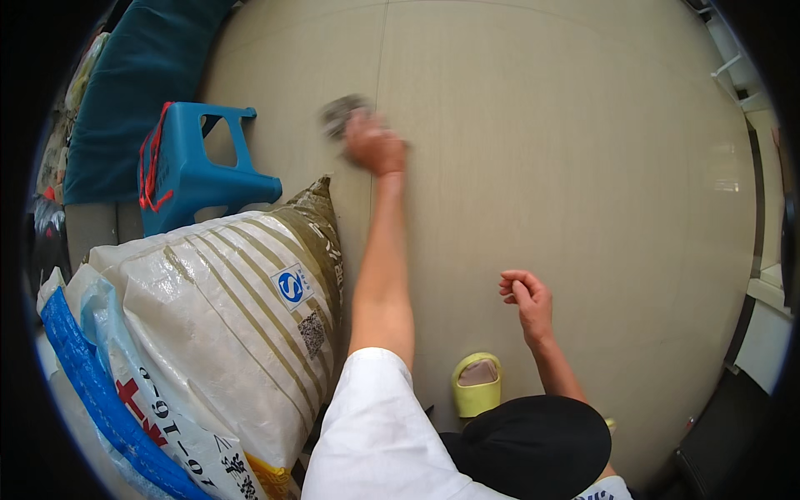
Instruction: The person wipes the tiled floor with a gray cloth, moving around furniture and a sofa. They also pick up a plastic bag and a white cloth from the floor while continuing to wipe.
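My left hand (377, 145), blurred, reaches far forward over the beige tiled floor (562, 156). It grips a grey rag (345, 114), also blurred, against the floor beside a tile joint. Much of the rag is under the fingers. My right hand (531, 306) hangs over the floor at the lower right, fingers loosely bent with small gaps and nothing seen in them. Below it, a black-clad knee (531, 444) covers part of the right forearm. A foot in a yellow-green slipper (478, 387) rests on the floor between the arms.
Left of my left arm stands a bulging white woven sack (206, 312) bearing print. A blue plastic stool (194, 162) with red string (150, 162) is behind it, beside a teal cushion (137, 94). A blue-edged bag (94, 369) lies at lower left; a black object (719, 431) stands at lower right.
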`<state>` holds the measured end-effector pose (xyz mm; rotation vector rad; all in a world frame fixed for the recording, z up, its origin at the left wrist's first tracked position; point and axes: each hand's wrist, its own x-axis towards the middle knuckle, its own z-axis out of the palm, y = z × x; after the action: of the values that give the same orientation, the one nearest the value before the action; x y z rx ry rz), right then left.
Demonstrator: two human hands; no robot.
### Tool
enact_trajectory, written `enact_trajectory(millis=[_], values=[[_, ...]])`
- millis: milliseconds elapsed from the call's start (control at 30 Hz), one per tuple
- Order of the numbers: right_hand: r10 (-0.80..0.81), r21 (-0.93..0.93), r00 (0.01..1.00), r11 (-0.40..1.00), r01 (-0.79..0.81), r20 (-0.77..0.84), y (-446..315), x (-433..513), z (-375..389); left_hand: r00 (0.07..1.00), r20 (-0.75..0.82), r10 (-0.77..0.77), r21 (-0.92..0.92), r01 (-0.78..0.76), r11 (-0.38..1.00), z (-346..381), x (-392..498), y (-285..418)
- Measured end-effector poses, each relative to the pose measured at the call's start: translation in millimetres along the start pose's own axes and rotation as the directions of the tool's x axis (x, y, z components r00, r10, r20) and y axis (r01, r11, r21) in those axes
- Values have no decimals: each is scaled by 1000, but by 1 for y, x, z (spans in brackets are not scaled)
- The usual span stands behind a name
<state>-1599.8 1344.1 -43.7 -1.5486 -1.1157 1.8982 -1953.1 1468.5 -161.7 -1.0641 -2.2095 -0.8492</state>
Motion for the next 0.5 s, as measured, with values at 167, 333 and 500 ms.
enact_trajectory(millis=[167,333,500], values=[[67,234,993,971,-43,-95,4,-11,-31,952,108,286,-652,-149,744,-15,-94,202],[-52,332,995,940,79,-91,-15,-36,-71,758,646,85,-759,629,166,-104,-134,286],[-35,214,997,976,49,-71,-17,-42,-80,681,716,-154,-679,730,78,-186,-72,153]])
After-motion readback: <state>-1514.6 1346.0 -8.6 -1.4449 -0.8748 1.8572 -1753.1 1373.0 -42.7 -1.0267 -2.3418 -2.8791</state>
